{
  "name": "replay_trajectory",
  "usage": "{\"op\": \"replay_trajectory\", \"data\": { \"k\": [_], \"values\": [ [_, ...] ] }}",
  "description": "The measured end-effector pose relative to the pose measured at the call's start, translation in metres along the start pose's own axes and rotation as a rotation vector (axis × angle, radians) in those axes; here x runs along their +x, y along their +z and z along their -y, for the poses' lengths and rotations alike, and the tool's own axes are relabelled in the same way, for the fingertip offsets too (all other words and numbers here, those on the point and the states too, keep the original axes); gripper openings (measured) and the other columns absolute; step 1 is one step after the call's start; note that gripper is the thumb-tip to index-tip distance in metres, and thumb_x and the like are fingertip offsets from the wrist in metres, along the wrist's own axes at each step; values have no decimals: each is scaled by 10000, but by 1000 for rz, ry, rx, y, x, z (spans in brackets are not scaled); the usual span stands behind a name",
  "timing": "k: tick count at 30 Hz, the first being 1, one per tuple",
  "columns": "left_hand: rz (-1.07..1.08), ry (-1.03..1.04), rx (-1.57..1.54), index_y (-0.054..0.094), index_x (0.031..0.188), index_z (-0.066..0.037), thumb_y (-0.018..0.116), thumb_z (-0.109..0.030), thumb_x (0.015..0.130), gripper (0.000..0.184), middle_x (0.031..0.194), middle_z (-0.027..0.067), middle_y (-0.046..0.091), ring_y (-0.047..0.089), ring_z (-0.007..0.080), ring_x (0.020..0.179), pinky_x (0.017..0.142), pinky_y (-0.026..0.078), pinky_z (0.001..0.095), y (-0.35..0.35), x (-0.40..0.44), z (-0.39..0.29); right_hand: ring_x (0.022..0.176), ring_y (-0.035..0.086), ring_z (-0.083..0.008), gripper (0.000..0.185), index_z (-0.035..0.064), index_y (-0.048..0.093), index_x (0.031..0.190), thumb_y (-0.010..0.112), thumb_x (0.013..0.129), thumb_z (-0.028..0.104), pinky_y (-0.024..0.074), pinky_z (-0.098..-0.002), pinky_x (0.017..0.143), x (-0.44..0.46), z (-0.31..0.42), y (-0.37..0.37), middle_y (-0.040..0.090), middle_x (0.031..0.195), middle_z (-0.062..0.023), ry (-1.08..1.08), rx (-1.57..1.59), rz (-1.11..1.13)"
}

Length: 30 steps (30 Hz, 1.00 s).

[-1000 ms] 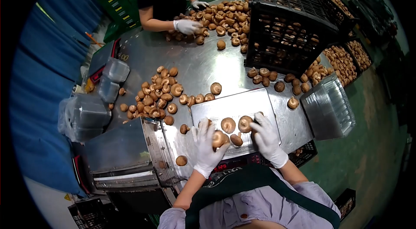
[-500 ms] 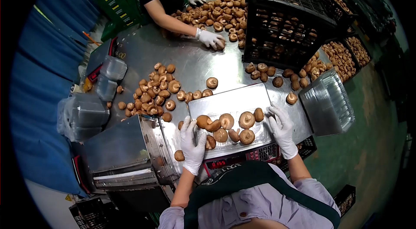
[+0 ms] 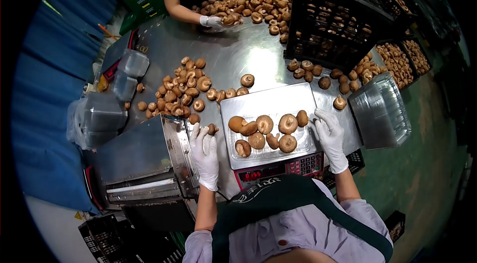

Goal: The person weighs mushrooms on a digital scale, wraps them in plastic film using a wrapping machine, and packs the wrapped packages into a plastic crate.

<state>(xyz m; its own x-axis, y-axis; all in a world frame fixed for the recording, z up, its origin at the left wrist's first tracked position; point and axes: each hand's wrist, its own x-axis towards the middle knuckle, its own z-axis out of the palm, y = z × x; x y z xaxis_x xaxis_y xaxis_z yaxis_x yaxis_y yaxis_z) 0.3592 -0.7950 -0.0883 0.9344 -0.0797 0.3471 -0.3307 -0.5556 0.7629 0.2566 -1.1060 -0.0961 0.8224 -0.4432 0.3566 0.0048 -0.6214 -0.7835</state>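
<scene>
A clear plastic tray (image 3: pixel 274 151) with several brown mushrooms (image 3: pixel 265 124) in it lies on the steel platform of a digital scale (image 3: pixel 303 95), whose red display reads 0.155. My gloved left hand (image 3: pixel 204 156) is left of the scale, fingers stretched forward. Its fingertips are beside a loose mushroom (image 3: pixel 213 129); whether they touch it I cannot tell. At the scale's right edge, my gloved right hand (image 3: pixel 332 139) holds nothing, its fingers extended and slightly bent.
Loose mushrooms (image 3: pixel 179 89) are heaped left of the scale. Stacked clear trays (image 3: pixel 380 111) stand at the right, others (image 3: pixel 102 119) far left. A black crate (image 3: pixel 338 24) stands behind. Across the steel table, a co-worker's gloved hand (image 3: pixel 213 22) holds mushrooms.
My left hand has moved left off the tray's edge towards the loose mushroom. My right hand stays by the scale. The co-worker's hand has drawn left with mushrooms. The view has shifted slightly.
</scene>
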Motion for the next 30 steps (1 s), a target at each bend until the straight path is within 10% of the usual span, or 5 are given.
{"op": "replay_trajectory", "data": {
  "k": [13,22,30],
  "values": [
    [25,-44,101,592,1107,-18,615,-140,847,288,1290,187,470,474,328,1178,1003,366,375,-8,-18,24,1002,566,-311,413,50,596,1098,701,716,165,449,-394,888,40,72,96,627,1001,-134,-520,-32,429],
    [124,-176,224,598,1111,-35,610,-199,833,323,1305,179,477,473,336,1185,1004,370,388,-12,-41,61,796,627,-267,333,40,620,1082,669,787,186,497,-345,716,40,75,35,636,891,-154,-122,160,373],
    [514,-208,809,603,1074,-83,604,-91,724,350,1188,146,529,513,348,1069,914,431,407,2,-64,82,798,562,-269,339,92,622,1125,664,798,174,459,-364,738,-12,16,-6,596,818,-109,-120,-327,279]
  ]
}}
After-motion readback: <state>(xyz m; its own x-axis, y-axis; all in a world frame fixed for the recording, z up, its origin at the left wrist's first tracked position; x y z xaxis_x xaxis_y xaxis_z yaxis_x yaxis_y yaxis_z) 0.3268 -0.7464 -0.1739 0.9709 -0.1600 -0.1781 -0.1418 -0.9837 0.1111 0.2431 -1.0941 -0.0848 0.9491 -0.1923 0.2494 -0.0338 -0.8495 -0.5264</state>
